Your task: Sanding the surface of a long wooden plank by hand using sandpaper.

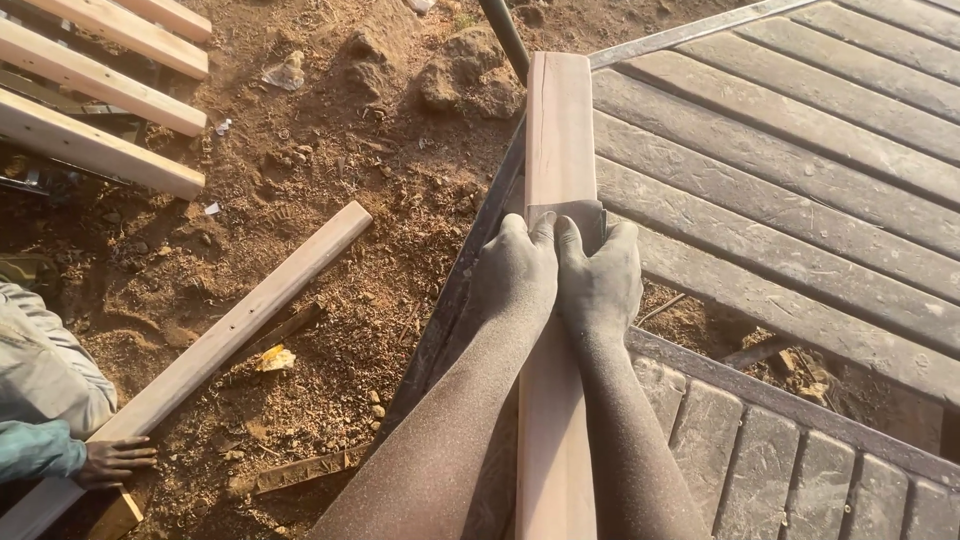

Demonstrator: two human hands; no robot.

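Observation:
A long pale wooden plank lies lengthwise on the metal edge of a slatted frame. My left hand and my right hand press side by side on a grey sheet of sandpaper laid flat on the plank. Both hands and forearms are coated in fine sawdust. The fingers curl over the sheet's near edge, so most of the sandpaper is hidden beneath them.
A slatted wood-and-metal frame fills the right side. Another person's hand rests on a long plank on the dirt at left. Several pale planks lie at top left. Stones and wood scraps litter the soil.

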